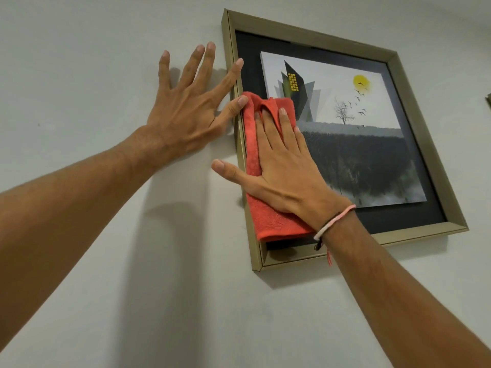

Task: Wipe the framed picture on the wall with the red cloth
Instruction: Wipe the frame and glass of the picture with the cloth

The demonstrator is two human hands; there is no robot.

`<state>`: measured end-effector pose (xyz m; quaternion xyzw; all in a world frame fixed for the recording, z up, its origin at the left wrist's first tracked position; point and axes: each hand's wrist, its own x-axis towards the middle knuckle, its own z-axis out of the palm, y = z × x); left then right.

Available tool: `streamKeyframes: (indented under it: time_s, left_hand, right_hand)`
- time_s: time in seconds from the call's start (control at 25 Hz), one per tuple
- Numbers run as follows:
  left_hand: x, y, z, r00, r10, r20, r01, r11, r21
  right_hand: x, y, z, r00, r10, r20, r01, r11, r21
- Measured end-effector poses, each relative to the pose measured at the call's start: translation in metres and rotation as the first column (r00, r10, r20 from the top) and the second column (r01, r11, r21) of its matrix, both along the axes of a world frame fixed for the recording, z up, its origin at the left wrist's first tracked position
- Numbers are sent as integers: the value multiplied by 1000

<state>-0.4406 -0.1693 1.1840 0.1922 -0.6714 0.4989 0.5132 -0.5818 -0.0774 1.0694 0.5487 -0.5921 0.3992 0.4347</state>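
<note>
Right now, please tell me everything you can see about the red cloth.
The red cloth looks like soft, textured terry fabric, folded into a long pad. It lies flat against the left part of the framed picture, beside the frame's left edge. The right hand presses it with spread fingers; the left hand, flat on the wall, touches its top corner with the thumb.

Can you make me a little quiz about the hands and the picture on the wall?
1. Which hand presses the red cloth on the framed picture?
2. True or false: the left hand is flat with fingers spread, mostly on the wall.
3. The sun painted in the picture is: A blue, B yellow, C green.

Key: 1. The right hand. 2. True. 3. B.
</note>
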Motion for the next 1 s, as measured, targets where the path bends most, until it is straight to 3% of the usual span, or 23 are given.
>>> streamKeyframes:
  time_s: [0.24, 0.4, 0.52, 1.0]
  left_hand:
    - [-1, 2, 1, 1000, -5, -3, 5, 1000, 21]
    - [-1, 3, -1, 1000, -20, -3, 20, 1000, 11]
    - [-1, 3, -2, 1000, -20, -2, 20, 1000, 6]
    - [0, 2, -1, 1000, -10, -3, 10, 1000, 2]
  right_hand:
    - [1, -1, -53, 999, 50, -12, -50, 998, -32]
    - [3, 9, -119, 999, 35, 2, -35, 999, 25]
    - [3, 13, -137, 1000, 15, 19, -16, 998, 53]
    - [1, 1, -21, 998, 46, 36, -45, 999, -21]
